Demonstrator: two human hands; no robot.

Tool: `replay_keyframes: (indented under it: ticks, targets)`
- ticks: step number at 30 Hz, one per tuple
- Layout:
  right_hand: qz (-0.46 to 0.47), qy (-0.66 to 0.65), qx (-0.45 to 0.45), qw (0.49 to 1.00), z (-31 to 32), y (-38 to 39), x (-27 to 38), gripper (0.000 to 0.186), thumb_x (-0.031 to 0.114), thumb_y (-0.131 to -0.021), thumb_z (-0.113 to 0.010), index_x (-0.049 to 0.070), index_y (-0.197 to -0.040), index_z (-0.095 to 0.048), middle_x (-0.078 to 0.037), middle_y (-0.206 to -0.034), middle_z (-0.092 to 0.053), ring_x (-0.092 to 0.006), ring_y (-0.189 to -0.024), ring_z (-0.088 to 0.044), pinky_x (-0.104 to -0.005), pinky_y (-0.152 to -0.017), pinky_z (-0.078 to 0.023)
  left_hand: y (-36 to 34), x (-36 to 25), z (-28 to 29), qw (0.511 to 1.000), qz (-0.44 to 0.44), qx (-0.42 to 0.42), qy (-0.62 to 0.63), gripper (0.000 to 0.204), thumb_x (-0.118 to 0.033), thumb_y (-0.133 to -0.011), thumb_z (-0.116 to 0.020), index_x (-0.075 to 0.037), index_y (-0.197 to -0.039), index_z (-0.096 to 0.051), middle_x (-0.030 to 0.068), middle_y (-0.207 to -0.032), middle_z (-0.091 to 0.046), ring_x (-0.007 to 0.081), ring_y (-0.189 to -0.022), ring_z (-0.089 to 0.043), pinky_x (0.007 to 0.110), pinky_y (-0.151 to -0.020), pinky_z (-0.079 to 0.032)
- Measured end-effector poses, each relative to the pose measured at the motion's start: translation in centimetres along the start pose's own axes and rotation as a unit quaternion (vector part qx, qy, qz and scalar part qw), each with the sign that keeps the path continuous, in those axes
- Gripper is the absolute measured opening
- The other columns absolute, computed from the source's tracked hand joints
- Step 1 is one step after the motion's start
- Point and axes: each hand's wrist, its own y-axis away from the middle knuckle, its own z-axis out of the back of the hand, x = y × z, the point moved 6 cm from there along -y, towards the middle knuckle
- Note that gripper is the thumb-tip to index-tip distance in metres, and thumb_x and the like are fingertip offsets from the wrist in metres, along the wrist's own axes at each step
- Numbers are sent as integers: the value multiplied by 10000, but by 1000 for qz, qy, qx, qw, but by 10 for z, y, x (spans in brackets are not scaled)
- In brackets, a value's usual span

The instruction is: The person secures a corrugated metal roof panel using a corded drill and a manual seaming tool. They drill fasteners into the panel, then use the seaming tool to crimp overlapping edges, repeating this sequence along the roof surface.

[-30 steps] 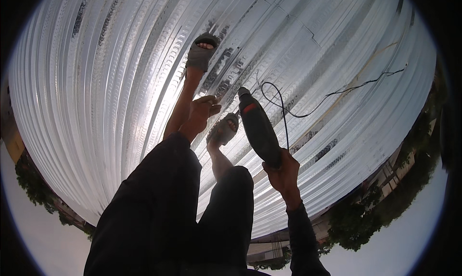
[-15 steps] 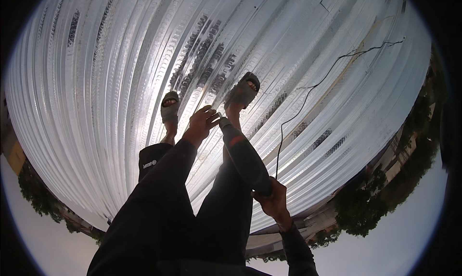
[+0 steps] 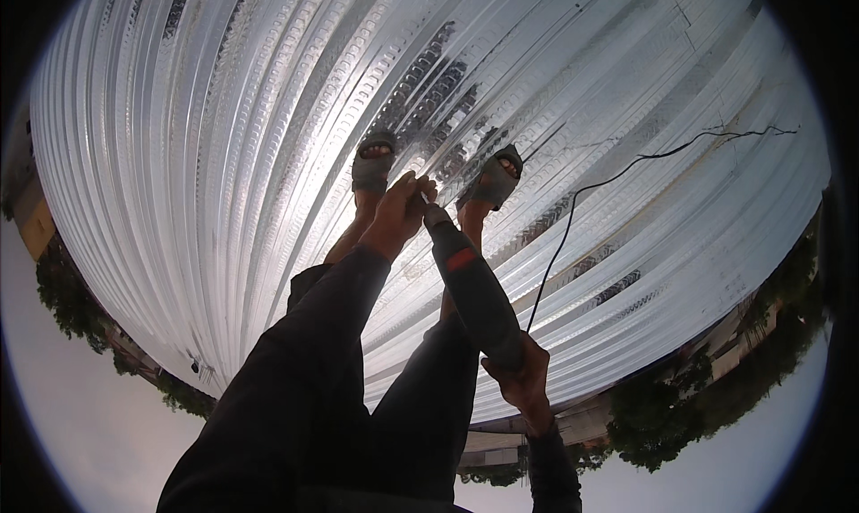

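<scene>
I have my right hand (image 3: 522, 374) closed round the rear grip of a black corded power drill (image 3: 474, 294) with a red band near its front. The drill points forward and up toward my left hand (image 3: 403, 209), whose fingers are pinched just beside the drill's tip (image 3: 434, 214); what they hold is too small to make out. Both hands are over ridged silvery metal roofing sheet (image 3: 206, 200), between and in front of my legs. Whether the left fingers touch the tip, I cannot tell.
My sandalled feet (image 3: 371, 169) (image 3: 492, 178) rest on the sheet ahead of the hands. A black cord (image 3: 640, 158) runs from the drill to the upper right. Trees (image 3: 662, 415) and low structures (image 3: 34, 218) show beyond the sheet's curved-looking edges, with grey sky.
The drill has come down and left toward my left hand. My left hand has moved slightly forward and right, its fingers now more closed. My feet have shifted position on the sheet.
</scene>
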Motion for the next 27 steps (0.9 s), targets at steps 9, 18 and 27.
replay_keyframes:
  ticks: [9, 18, 27]
  targets:
    - [34, 103, 8, 994, 63, -47, -9, 393, 145, -704, -884, 49, -1019, -670, -115, -872, -730, -233, -775, -731, -348, -698, -584, -39, 52, -45, 995, 0, -7, 96, 170, -208, -1013, -569, -80, -1105, -506, 133, -1044, -587, 256, -902, -607, 374, -777, -541]
    - [79, 109, -37, 990, 110, -79, -46, 406, 103, -667, -851, 16, -1011, -656, -93, -798, -695, -181, -673, -666, -334, -641, -561, -96, 108, -53, 994, 22, 17, 103, 264, -80, -1015, -409, 51, -1243, -433, 176, -1048, -563, 300, -1001, -567, 414, -921, -473]
    - [110, 101, -20, 989, 116, -109, -57, 414, 80, -659, -821, -6, -1026, -651, -109, -786, -682, -226, -643, -658, -338, -637, -549, -123, 113, -27, 989, 45, -17, 143, 242, -49, -1043, -361, 36, -1264, -411, 212, -1104, -590, 344, -1015, -584, 432, -895, -490]
